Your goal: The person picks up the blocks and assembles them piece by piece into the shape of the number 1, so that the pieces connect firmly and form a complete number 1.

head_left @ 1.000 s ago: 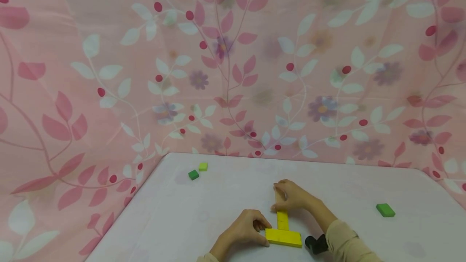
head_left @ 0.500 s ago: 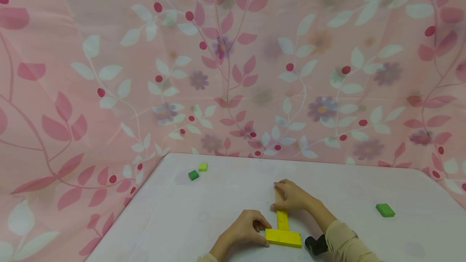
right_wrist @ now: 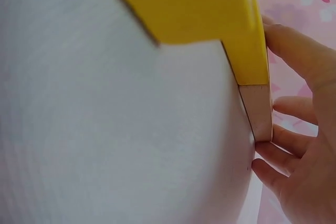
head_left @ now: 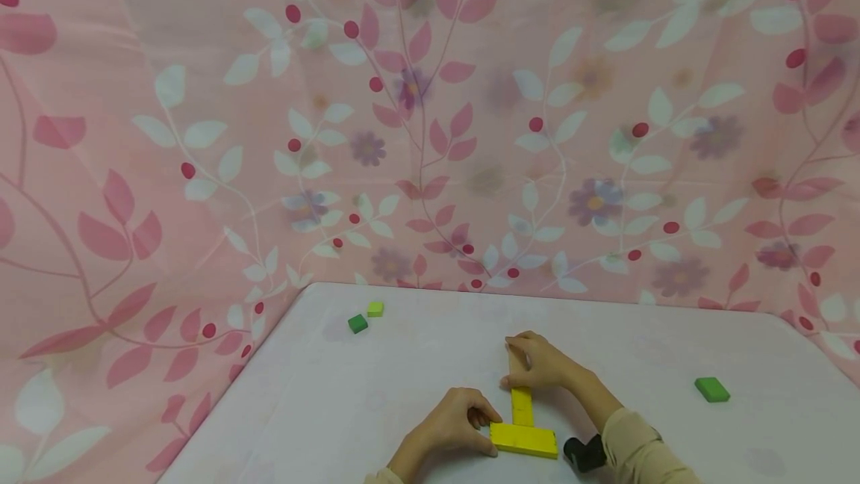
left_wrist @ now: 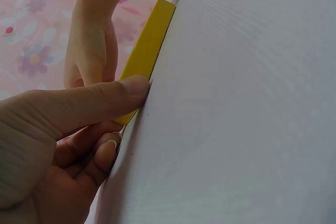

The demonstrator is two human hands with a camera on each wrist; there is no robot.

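Note:
In the head view, a yellow block (head_left: 523, 440) lies crosswise near the front of the table. My left hand (head_left: 452, 422) pinches its left end; in the left wrist view, the thumb (left_wrist: 134, 87) presses on the block's near face. A second yellow block (head_left: 522, 406) extends away from its back side. Beyond that lies a plain wooden block (head_left: 515, 361), end to end with the second yellow one. My right hand (head_left: 540, 361) holds the wooden block, thumb near its close end and fingers at the far end. The right wrist view shows several fingertips against the wooden block (right_wrist: 257, 113).
A dark green block (head_left: 357, 323) and a lime block (head_left: 375, 309) lie at the back left of the white table (head_left: 403, 349). A green block (head_left: 712, 389) is at the right. Beside the right sleeve (head_left: 638, 439) sits a black object (head_left: 583, 454), partly hidden.

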